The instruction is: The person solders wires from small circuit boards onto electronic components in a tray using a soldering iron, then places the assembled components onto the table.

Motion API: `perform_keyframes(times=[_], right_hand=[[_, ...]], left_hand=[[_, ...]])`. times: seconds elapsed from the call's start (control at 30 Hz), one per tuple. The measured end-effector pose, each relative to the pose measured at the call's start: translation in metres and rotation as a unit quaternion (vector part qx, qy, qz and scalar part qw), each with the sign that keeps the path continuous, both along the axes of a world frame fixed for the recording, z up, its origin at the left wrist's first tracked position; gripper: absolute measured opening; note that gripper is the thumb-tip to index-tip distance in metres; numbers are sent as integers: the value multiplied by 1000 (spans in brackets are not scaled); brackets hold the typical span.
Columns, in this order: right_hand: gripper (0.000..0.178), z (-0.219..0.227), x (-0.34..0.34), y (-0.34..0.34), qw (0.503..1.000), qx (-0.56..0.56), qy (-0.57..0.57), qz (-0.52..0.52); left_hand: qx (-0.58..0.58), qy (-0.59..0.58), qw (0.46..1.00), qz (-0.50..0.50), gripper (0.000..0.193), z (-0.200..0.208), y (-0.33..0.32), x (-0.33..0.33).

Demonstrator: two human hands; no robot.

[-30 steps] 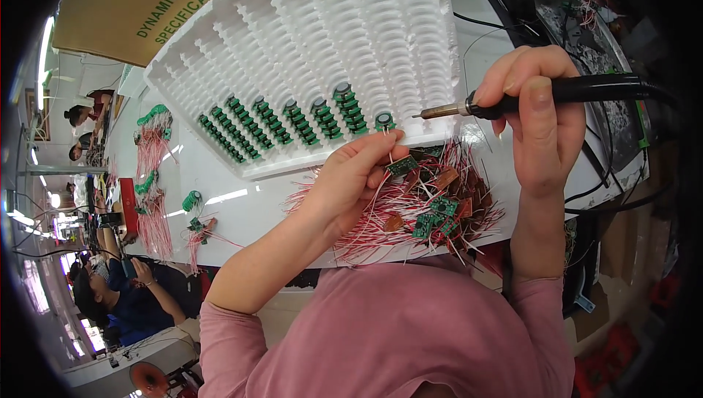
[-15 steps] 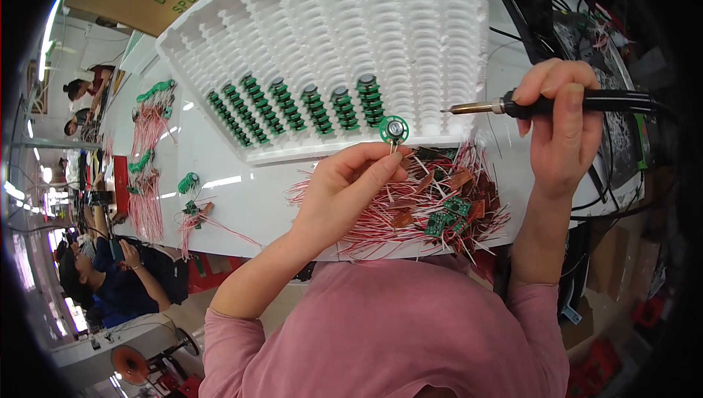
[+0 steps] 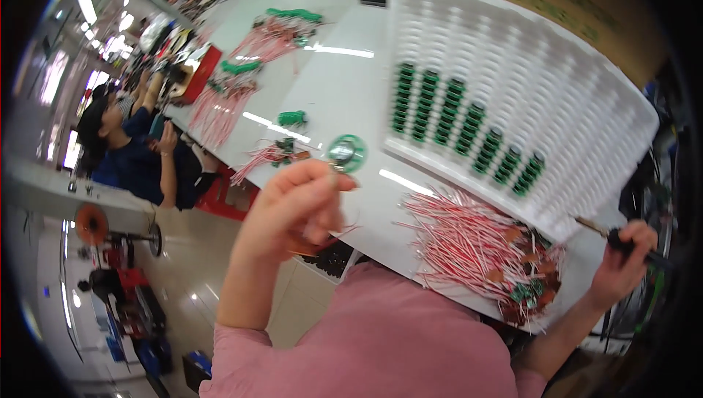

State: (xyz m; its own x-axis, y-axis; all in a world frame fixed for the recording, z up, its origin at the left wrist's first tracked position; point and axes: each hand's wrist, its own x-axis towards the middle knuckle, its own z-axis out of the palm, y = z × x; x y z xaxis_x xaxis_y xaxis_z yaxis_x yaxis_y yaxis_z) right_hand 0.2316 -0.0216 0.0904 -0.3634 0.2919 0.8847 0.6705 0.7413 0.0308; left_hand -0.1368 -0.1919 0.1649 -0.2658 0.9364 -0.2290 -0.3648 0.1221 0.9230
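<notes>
Raised over the table's front edge, my left hand (image 3: 296,196) pinches a small round speaker (image 3: 347,153) with a green rim. A brown strip (image 3: 313,246) and thin red wire show below that hand; whether they hang from the speaker, I cannot tell. At the right, my right hand (image 3: 622,266) grips a soldering iron (image 3: 619,238) by its black handle, its tip close to the white foam tray (image 3: 469,28). Several rows of stacked green-rimmed speakers (image 3: 447,116) fill the tray's left part.
A pile of red and white wires with small boards (image 3: 469,244) lies before the tray. Further left are a short green stack (image 3: 292,117) and more wired bundles (image 3: 271,35). A cardboard box (image 3: 527,2) stands behind the tray. A person in dark blue (image 3: 139,156) sits at left.
The view has swung left. My left hand has lifted the speaker away from the tray, leftward past the wire pile. My right hand, still holding the soldering iron, is now lower, near the tray's corner.
</notes>
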Motion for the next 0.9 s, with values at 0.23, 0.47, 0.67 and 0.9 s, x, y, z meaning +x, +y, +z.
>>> perform_keyframes(times=[0.23,0.47,0.67,0.9], right_hand=[[19,-9,-15,-12,878,-323,341,94],[17,-5,-29,-12,865,-346,354,80],[16,-6,-25,-8,923,-295,240,53],[13,0,-11,-19,915,-278,270,113]], left_hand=[[-183,135,973,31,29,-14,-20,-94],[-172,611,759,147,23,-79,26,-125],[-286,792,527,112,18,-93,42,-121],[-110,826,516,197,15,-85,21,-111]])
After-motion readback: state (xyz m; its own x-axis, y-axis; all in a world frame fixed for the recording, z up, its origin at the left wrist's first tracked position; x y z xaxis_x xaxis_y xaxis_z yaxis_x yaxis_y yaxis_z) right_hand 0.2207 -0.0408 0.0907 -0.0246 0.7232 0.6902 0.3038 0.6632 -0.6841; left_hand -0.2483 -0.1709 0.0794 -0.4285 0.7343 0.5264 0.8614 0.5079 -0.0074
